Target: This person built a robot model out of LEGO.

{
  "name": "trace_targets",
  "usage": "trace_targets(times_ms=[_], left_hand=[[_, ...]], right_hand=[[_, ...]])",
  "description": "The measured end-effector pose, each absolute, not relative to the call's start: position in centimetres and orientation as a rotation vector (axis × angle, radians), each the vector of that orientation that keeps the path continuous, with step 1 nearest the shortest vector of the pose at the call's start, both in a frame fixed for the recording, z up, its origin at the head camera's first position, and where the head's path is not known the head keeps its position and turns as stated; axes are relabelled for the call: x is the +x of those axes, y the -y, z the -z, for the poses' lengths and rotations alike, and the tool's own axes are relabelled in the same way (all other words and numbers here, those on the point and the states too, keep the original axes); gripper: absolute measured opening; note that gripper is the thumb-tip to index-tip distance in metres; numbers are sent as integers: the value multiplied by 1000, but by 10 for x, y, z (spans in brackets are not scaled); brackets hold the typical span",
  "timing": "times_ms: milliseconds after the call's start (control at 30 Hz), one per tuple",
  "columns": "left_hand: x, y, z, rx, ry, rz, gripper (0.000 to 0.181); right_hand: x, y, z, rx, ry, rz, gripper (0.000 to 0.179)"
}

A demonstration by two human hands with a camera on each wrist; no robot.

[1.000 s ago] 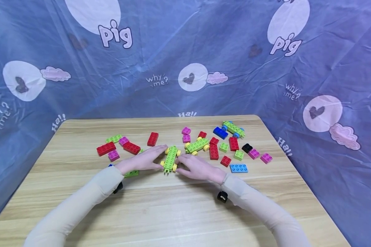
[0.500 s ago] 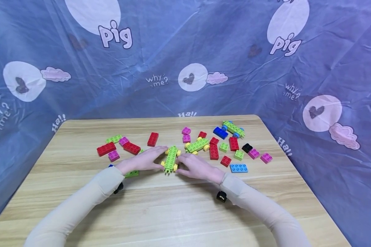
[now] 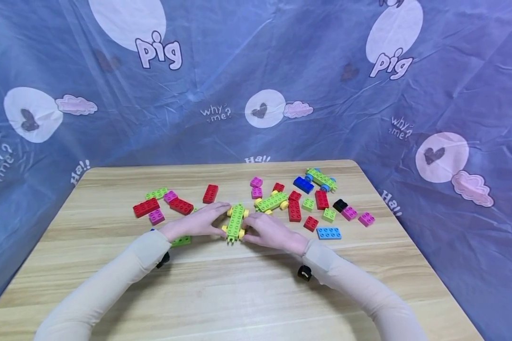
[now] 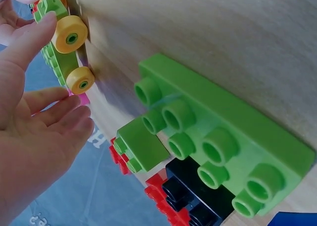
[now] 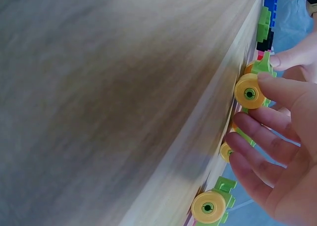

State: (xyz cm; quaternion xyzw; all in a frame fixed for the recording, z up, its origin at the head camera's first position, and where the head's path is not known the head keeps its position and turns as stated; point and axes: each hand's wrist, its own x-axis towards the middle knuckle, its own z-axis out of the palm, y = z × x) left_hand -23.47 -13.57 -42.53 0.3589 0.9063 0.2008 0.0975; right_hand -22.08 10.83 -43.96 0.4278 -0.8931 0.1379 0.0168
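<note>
A lime-green toy car base [image 3: 235,220] with studs and yellow wheels stands lengthwise between the two hands in the head view. My left hand [image 3: 199,221] lies along its left side. In the left wrist view its thumb is at the near yellow wheel [image 4: 71,34], its loosely extended fingers by the farther wheel [image 4: 80,81]. On the other side, my right hand [image 3: 271,231] has thumb and forefinger at a yellow wheel [image 5: 250,91], the other fingers relaxed. A second green car base [image 3: 271,202] with yellow wheels stands just beyond the right hand.
Red bricks [image 3: 146,207], pink bricks [image 3: 156,216] and green bricks lie left, one green brick [image 4: 223,137] close under the left wrist. To the right are a light-blue brick [image 3: 329,233], a black brick [image 3: 340,205] and a blue-wheeled car base [image 3: 321,178]. A patterned cloth hangs behind the table.
The head view has tilted up slightly, so the scene sits a little lower. Both hands and the car base between them stay nearly in place.
</note>
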Motion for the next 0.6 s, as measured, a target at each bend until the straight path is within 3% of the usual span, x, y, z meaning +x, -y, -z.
trace_targets(times_ms=[600], left_hand=[[-234, 138, 425, 1113, -2680, -619, 81]], right_hand=[[-220, -117, 439, 1330, 2798, -450, 24]])
